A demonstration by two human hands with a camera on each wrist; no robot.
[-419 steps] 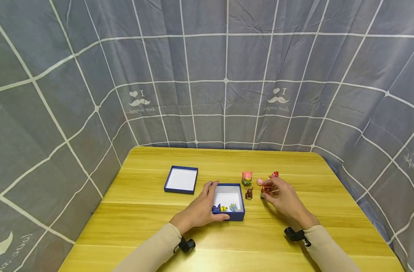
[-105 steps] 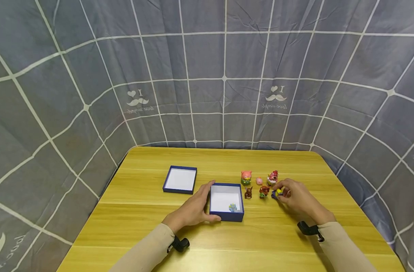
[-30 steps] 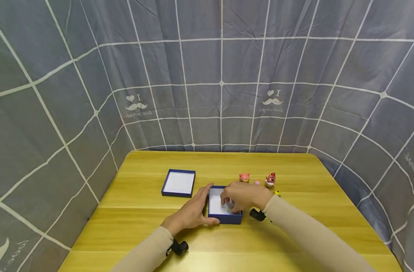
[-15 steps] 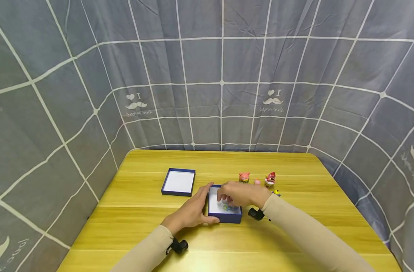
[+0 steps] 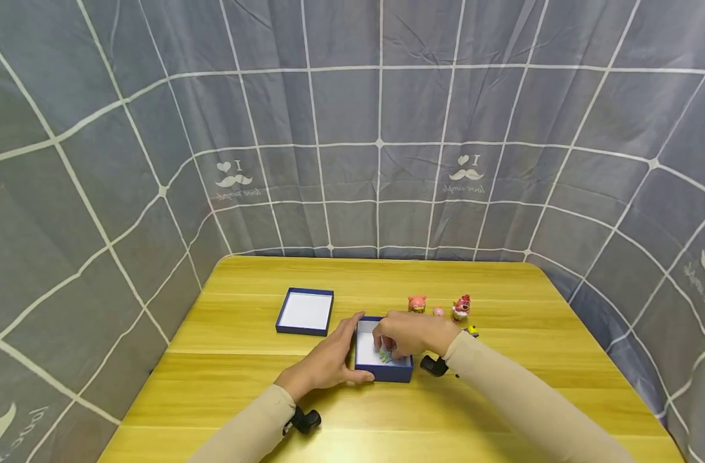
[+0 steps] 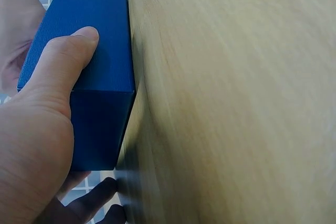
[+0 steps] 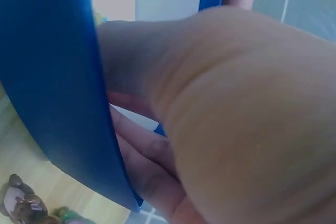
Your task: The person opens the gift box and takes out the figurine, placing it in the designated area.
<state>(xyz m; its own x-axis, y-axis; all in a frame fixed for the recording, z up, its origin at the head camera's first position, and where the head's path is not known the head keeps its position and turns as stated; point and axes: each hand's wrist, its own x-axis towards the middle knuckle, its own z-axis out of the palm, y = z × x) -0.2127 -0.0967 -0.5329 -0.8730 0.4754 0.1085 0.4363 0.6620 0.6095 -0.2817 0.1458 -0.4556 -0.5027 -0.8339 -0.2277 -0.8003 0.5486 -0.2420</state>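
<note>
A blue box [image 5: 392, 374] with a white inside stands on the wooden table. My left hand [image 5: 327, 362] grips its left side; in the left wrist view the thumb [image 6: 68, 56] lies on the blue outer wall. My right hand [image 5: 417, 333] reaches down into the box, fingers curled and pinching a small blue-green figurine [image 5: 385, 355], which they partly cover. In the right wrist view the box wall [image 7: 52, 72] and my own hand hide the fingertips.
The box lid [image 5: 305, 311] lies white side up at the back left. Right of the box stand a pink figurine [image 5: 417, 303], a small pink piece [image 5: 438, 312], a red-and-pink figurine [image 5: 461, 307] and a yellow-and-blue one [image 5: 472, 331]. A brown figurine [image 7: 23, 203] shows beside the box.
The yellow-and-blue figurine has gone from the box to the table's right side. My right hand has moved left from there into the box. My left hand has stayed at the box.
</note>
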